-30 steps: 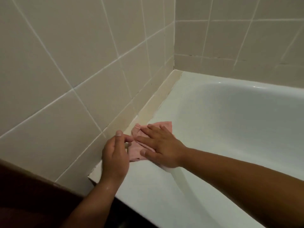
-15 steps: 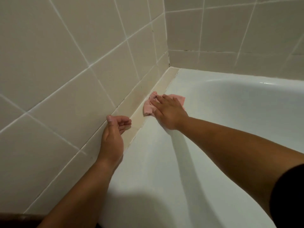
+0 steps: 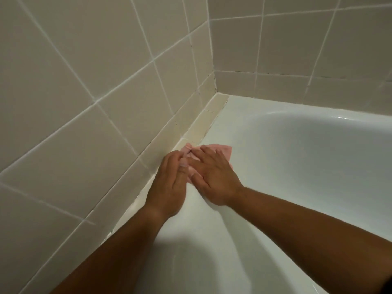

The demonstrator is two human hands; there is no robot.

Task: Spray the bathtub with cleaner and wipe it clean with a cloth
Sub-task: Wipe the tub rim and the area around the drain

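pink cloth (image 3: 223, 150) flat under right fingers (image 3: 209, 155)

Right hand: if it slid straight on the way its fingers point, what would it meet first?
The right hand would likely meet the beige sealing strip, then the tiled wall. The left hand lies close beside that line; depth unclear.

Beige tiled walls (image 3: 84, 81) meet in a corner; cream sealing strip (image 3: 211, 115) runs below.

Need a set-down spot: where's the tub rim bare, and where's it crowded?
Bare: bathtub rim between pink cloth and tiled corner; basin right of the right hand. Crowded: beside the wall, left hand also at the cloth.
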